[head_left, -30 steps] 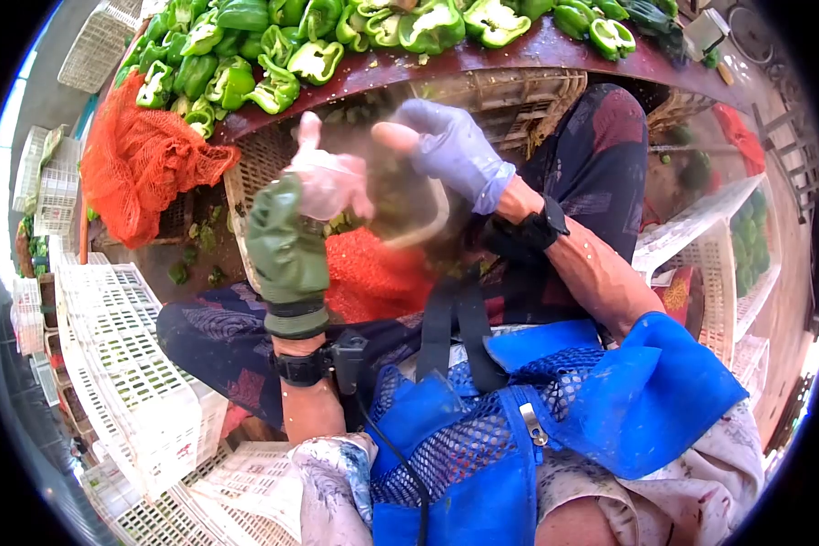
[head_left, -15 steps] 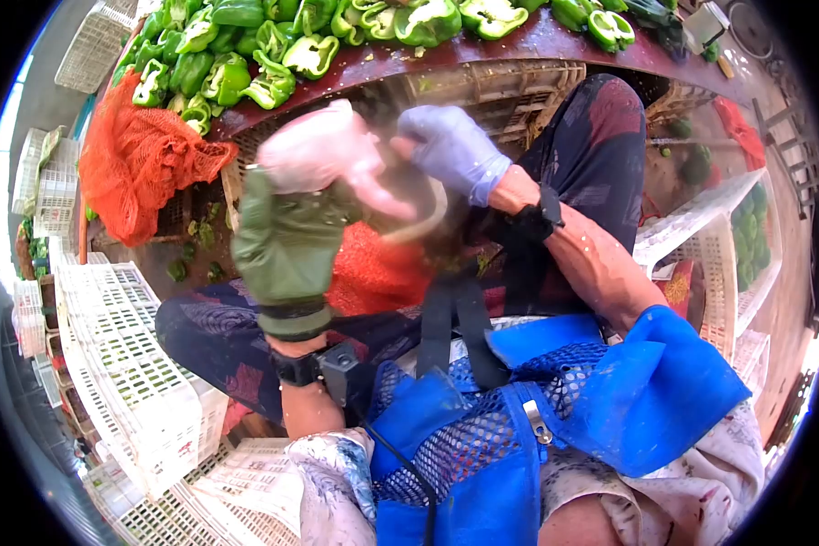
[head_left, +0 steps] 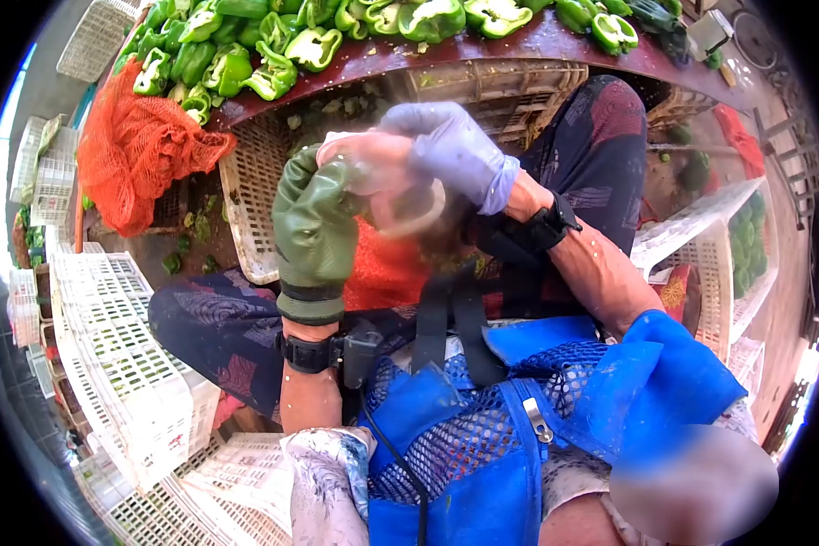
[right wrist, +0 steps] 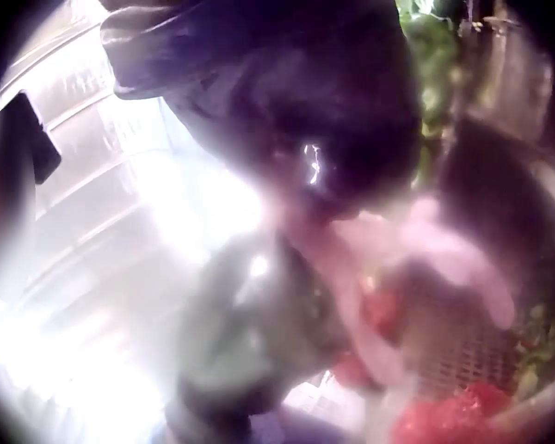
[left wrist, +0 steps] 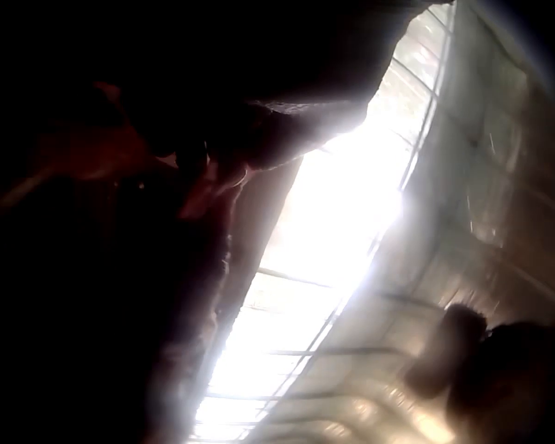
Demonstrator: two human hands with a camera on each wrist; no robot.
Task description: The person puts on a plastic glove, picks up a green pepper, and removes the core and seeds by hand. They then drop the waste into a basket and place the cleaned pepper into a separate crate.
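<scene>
In the head view my left hand (head_left: pixel 369 164), in a pink glove with a green sleeve (head_left: pixel 314 232), meets my right hand (head_left: pixel 460 155) in a pale purple glove. Both are blurred where they touch in front of my lap. Seen from the right wrist, pink fingers (right wrist: pixel 444 250) of the left hand point out fairly straight, below the dark-looking purple glove (right wrist: pixel 287 102). The right fingers look bent; whether they grip anything is hidden. The left wrist view is mostly dark.
Halved green peppers (head_left: pixel 314 52) cover the dark red tabletop (head_left: pixel 373 65) ahead. An orange net bag (head_left: pixel 141 164) hangs at its left end. White crates (head_left: pixel 136 364) stand left, more at right. A red mesh bag (head_left: pixel 382 273) lies between the legs, beside a crate (head_left: pixel 250 182).
My left hand has moved right, from apart to touching the right hand, and its thumb no longer stands up. The right hand has shifted slightly left.
</scene>
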